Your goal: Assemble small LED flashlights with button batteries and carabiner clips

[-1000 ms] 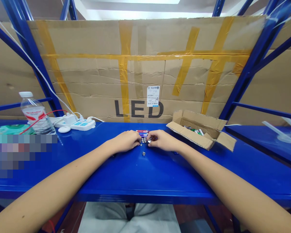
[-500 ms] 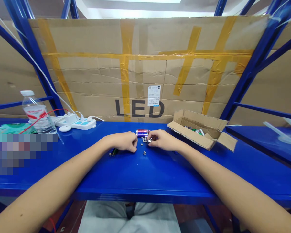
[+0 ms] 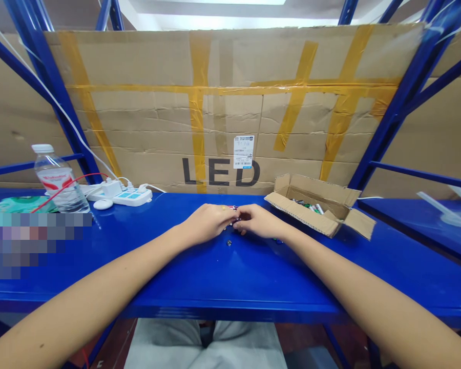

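Observation:
My left hand [image 3: 210,224] and my right hand [image 3: 259,222] meet above the middle of the blue table, fingertips touching or nearly so. The right thumb and fingers are pinched where a small silvery disc, like a button cell, showed earlier; it is mostly hidden now. The left fingers are closed too, but what they hold cannot be seen. Behind the fingertips, a bit of the shiny red and purple tubes [image 3: 232,207] peeks out. One loose small silvery disc [image 3: 229,243] lies on the table just in front of the hands.
An open cardboard box [image 3: 303,212] with small cylindrical pieces stands to the right. On the left are a water bottle [image 3: 59,179], a white power strip [image 3: 132,196] and a green packet [image 3: 21,203]. A large taped cardboard sheet [image 3: 149,128] walls off the back of the blue table [image 3: 230,287].
My left hand has moved right and turned palm down to meet my right hand, now covering most of the tubes and silvery discs. My right hand has barely moved.

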Demonstrator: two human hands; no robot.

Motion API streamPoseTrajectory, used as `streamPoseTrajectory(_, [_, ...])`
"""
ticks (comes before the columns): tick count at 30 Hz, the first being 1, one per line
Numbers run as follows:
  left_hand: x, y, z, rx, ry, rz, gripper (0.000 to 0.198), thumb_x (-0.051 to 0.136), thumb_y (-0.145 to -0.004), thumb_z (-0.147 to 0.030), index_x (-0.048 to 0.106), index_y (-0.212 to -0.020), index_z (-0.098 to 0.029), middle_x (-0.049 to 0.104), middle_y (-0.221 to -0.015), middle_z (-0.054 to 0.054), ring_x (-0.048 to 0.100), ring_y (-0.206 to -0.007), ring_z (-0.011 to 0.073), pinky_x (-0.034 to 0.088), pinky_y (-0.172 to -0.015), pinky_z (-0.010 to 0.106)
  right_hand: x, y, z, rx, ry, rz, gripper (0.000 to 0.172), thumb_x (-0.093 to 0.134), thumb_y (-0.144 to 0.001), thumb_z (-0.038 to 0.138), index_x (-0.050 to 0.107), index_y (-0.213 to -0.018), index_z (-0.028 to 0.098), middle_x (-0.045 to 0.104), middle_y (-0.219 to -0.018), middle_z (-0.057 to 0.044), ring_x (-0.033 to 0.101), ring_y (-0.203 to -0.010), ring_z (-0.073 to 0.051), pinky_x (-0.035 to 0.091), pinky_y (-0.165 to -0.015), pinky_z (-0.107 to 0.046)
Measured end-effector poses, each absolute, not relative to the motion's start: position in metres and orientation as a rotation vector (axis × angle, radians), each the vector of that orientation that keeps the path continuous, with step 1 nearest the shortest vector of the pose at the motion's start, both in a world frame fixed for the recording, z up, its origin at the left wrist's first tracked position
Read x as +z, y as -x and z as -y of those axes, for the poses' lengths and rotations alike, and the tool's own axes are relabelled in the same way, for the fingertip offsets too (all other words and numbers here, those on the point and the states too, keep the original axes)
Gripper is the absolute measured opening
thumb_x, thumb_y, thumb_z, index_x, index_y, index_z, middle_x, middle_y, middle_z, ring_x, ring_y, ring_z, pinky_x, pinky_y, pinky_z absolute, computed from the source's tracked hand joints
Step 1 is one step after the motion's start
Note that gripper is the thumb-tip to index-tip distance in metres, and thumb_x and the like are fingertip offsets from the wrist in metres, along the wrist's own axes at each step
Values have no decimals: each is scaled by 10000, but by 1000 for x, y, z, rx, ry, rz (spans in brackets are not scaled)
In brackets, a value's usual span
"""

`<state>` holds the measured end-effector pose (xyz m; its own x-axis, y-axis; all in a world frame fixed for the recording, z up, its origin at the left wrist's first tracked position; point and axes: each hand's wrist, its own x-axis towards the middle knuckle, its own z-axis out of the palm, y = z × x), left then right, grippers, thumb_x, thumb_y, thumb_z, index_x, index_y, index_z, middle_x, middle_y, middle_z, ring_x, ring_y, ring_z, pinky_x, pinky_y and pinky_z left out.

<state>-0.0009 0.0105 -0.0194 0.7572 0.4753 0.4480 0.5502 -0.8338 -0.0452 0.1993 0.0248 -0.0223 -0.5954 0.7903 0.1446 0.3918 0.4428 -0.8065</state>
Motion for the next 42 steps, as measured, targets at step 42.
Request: streamPoseTrajectory(42, [-16,0,-8,-748,2802,851,224,446,-966,-201,662,-1020,-178,720,-995,74,669,-907,180,487,-800,284,-23,-199,-24,1028,972,2209,53,609,-773,166,606,-826,164,635,-739,-2,600,-624,-136,493,-627,-278])
